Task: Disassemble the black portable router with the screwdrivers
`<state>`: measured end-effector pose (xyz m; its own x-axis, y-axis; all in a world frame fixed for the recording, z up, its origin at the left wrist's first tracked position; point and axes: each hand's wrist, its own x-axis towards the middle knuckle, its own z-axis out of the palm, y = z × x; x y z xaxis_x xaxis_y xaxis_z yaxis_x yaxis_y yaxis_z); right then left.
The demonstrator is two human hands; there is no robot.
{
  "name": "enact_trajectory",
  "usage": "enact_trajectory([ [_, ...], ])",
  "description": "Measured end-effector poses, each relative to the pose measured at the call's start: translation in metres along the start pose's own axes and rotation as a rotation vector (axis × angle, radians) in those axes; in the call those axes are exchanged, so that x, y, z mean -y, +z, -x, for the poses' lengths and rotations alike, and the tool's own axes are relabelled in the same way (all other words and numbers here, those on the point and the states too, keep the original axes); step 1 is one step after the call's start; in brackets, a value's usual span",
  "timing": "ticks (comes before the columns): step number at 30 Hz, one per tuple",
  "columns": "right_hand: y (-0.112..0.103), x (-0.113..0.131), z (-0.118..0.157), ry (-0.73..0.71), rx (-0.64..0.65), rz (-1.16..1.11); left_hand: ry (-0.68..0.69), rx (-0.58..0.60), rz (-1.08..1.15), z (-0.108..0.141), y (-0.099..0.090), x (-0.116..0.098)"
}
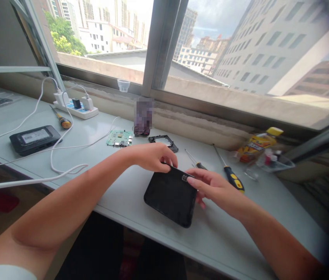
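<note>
A flat black square case [168, 196] is held tilted above the front part of the grey table. My left hand [156, 156] pinches its far edge with thumb and fingers. Around its right edge my right hand [209, 186] is closed, thumb on top near a small light marking and fingers underneath. Behind the case lie a black frame [174, 147] and a green circuit board [119, 139]. To the right of the frame is a thin screwdriver [201, 166], and a larger yellow-and-black screwdriver [234, 179] lies beyond my right hand.
A phone [142, 118] leans against the wall. On the left are a black device [36, 139], white cables, a short screwdriver [65, 123] and a power strip [84, 113]. A yellow bottle [256, 146] and a clear tray [282, 165] stand at the right.
</note>
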<state>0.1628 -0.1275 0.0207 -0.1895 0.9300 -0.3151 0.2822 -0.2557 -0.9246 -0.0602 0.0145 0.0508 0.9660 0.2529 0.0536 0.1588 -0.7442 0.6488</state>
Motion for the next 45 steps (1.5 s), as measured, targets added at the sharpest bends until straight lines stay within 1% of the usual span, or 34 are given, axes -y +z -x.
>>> enact_trajectory([
  [2,0.0,0.0,0.001,0.014,0.047,-0.023,-0.035,0.081,0.049,0.0,-0.001,-0.001],
  [5,0.0,-0.002,0.002,0.019,0.116,-0.016,-0.097,0.177,0.055,0.002,-0.003,-0.003],
  [8,-0.001,-0.003,0.004,0.013,0.17,0.006,-0.149,0.232,0.001,0.005,-0.009,-0.003],
  [11,-0.003,-0.003,0.004,0.005,0.178,0.017,-0.254,0.263,-0.111,0.011,-0.018,0.0],
  [14,-0.005,-0.005,0.003,0.005,0.142,0.044,-0.405,0.258,-0.238,0.019,-0.028,0.005],
  [17,-0.008,-0.008,0.002,-0.004,0.125,0.064,-0.527,0.214,-0.334,0.027,-0.036,0.011],
  [19,-0.01,-0.01,0.001,-0.009,0.132,0.071,-0.579,0.199,-0.365,0.03,-0.04,0.012],
  [23,-0.012,-0.012,0.0,-0.014,0.148,0.084,-0.648,0.203,-0.386,0.032,-0.042,0.01],
  [26,-0.013,-0.012,0.0,-0.015,0.144,0.091,-0.673,0.19,-0.399,0.033,-0.041,0.011],
  [28,-0.013,-0.012,0.001,-0.013,0.14,0.094,-0.651,0.137,-0.393,0.033,-0.04,0.013],
  [33,-0.014,-0.013,0.002,-0.002,0.14,0.104,-0.43,-0.131,-0.378,0.028,-0.034,0.015],
  [35,-0.014,-0.013,0.001,-0.001,0.143,0.106,-0.395,-0.171,-0.399,0.023,-0.028,0.013],
  [37,-0.014,-0.014,0.001,-0.003,0.143,0.106,-0.409,-0.163,-0.437,0.02,-0.023,0.011],
  [40,-0.014,-0.014,0.0,-0.006,0.144,0.109,-0.476,-0.129,-0.514,0.017,-0.017,0.011],
  [43,-0.015,-0.014,0.001,0.0,0.144,0.111,-0.539,-0.049,-0.528,0.018,-0.015,0.013],
  [45,-0.015,-0.014,0.001,0.006,0.142,0.113,-0.562,-0.023,-0.507,0.02,-0.016,0.014],
])
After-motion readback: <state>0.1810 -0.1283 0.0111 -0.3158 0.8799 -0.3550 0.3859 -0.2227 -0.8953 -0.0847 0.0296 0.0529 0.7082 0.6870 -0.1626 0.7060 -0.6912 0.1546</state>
